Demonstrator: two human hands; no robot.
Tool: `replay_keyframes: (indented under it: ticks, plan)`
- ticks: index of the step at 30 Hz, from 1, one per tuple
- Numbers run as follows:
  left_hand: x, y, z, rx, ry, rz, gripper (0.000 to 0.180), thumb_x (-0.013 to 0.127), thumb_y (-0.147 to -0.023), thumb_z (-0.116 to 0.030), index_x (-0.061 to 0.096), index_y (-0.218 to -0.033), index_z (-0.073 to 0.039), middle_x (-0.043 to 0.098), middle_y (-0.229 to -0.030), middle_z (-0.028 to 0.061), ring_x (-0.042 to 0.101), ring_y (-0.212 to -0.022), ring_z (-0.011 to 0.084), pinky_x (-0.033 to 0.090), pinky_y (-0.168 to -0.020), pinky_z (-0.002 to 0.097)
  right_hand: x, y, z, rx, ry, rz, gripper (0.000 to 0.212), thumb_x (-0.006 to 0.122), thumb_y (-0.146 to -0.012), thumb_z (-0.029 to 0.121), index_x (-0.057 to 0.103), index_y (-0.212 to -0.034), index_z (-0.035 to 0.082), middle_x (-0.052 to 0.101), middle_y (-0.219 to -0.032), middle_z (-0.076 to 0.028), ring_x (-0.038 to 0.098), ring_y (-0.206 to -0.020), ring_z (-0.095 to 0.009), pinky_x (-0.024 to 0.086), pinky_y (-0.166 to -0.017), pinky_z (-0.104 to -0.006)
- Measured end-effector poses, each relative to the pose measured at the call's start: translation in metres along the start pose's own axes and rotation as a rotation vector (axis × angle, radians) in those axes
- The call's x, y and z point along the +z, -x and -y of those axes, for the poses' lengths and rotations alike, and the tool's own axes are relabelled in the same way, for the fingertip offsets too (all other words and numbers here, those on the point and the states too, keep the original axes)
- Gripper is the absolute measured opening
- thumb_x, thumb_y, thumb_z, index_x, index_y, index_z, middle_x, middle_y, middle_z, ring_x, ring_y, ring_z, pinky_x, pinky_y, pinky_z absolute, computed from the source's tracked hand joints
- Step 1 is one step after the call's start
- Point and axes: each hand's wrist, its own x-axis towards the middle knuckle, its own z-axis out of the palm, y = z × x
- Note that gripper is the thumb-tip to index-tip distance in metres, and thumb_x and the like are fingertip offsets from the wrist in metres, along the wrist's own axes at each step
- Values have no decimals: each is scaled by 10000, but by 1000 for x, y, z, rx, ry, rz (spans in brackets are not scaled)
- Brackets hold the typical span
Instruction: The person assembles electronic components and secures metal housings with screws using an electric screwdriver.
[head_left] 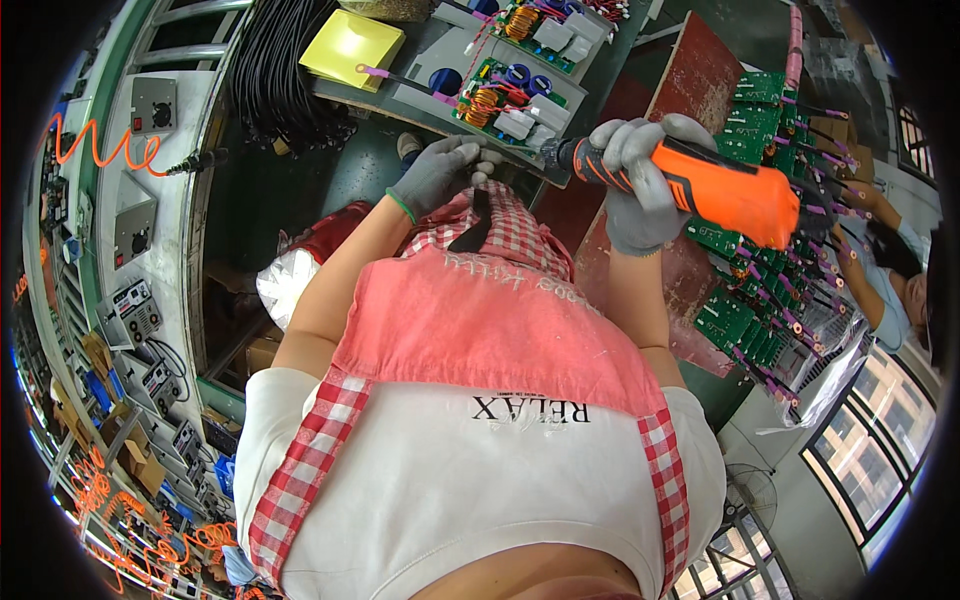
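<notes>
My right hand, in a grey glove, grips an orange and black cordless screwdriver. Its dark nose points left, at the near edge of a grey metal plate. On that plate sits a green circuit board with copper coils, blue ring parts and white blocks. Close by the plate's edge is my gloved left hand, its fingers bent and pressed together. What lies between those fingertips is too small to make out. The screwdriver's bit is hidden at the edge.
Behind the plate stands a second similar board. Yellow sheets and a bundle of black cables lie at the left. Several green boards with purple-sleeved leads line the right, where another person's arm reaches in.
</notes>
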Motion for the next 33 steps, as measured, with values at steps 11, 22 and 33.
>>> replay_keyframes:
  ticks: [11,22,33]
  plan:
    - [-5,6,-18,-27,360,119,270,554,-938,-364,512,-931,-96,487,-781,-24,400,-616,53,370,-540,181,32,-13,-23,3,-92,16,511,516,-710,6,480,-1216,68,577,-771,-88,553,-684,-208,469,-741,-443]
    - [-10,2,-32,-8,447,80,210,466,-989,-272,500,-926,-74,499,-752,-15,401,-590,48,369,-510,177,34,-26,-46,33,-100,28,518,524,-735,-10,477,-1245,66,594,-802,-101,557,-712,-215,461,-753,-455]
    - [-15,1,-27,9,311,44,199,430,-995,-265,497,-931,-88,429,-662,-43,318,-520,59,284,-479,202,39,-26,-52,83,-32,12,488,503,-731,-13,464,-1213,52,569,-781,-92,544,-683,-209,473,-728,-447]
